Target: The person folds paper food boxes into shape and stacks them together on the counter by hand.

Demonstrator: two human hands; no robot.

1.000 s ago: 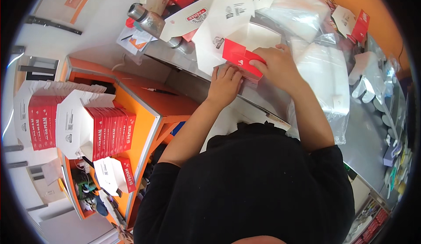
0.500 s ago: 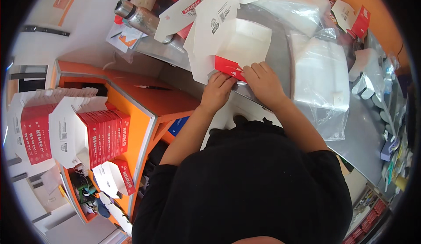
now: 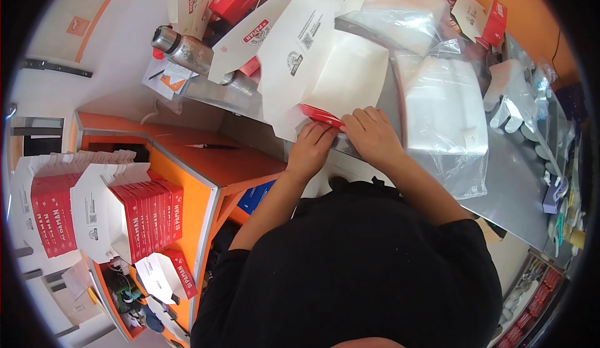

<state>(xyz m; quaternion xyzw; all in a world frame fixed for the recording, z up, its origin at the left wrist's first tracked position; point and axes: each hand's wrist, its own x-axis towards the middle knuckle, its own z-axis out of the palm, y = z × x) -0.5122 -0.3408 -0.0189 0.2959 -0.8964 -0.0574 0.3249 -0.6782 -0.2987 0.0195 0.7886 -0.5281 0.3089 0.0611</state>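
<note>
the red front wall (image 3: pixel 320 114) of the white box (image 3: pixel 353 67) has changed most: a second earlier it stood out broad and red between your hands, and now you saw it only as a thin strip, while the inside of the box showed wide open. in my judgement, this meant that the folding of this side had advanced, but i could not tell if its corners were already locked.

the box lay on the metal table (image 3: pixel 512 167), at twelve o'clock from your hands, with its white lid (image 3: pixel 297 57) leaning away at eleven o'clock. its near edge was directly at your fingertips. your left hand (image 3: pixel 310 150) had its fingers close together, the tips touching the outer side of the red wall; whether the thumb pressed against them, i could not tell. your right hand (image 3: pixel 373 137) had bent fingers, which looked clamped on the right end of this wall.

the plastic bag (image 3: pixel 444 107) lay between two and three o'clock, and the stacked boxes (image 3: pixel 156 213) stood at eight o'clock, well apart from your hands.
</note>
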